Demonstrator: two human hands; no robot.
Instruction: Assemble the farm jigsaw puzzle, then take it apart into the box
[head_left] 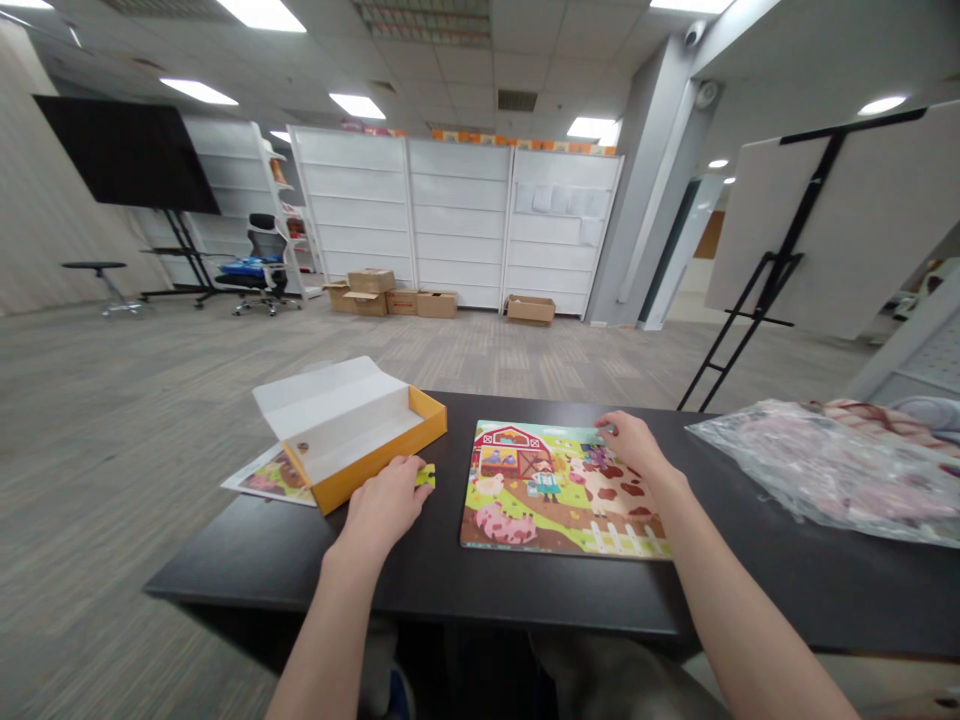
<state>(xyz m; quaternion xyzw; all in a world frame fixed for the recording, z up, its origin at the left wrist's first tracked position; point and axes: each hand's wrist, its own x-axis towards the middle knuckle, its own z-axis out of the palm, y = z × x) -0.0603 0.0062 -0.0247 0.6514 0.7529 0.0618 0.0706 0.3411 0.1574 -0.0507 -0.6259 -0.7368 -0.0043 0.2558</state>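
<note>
Atop the black table (525, 590), at three o'clock from the box (375, 458), the puzzle (562, 490) could shift if the right hand (634, 442), grip unclear, drags its one-o'clock edge, while the piece (427, 475) pinched by the left hand (386, 500) could drop if bumped.

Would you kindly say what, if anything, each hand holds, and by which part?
The left hand grips a puzzle piece by its left side; whether the right hand holds anything cannot be told.

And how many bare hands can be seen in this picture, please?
2. The left hand is beside the yellow box, holding a yellow-green piece; the right hand is at the far edge of the puzzle. Some fingers are partly hidden.
</note>
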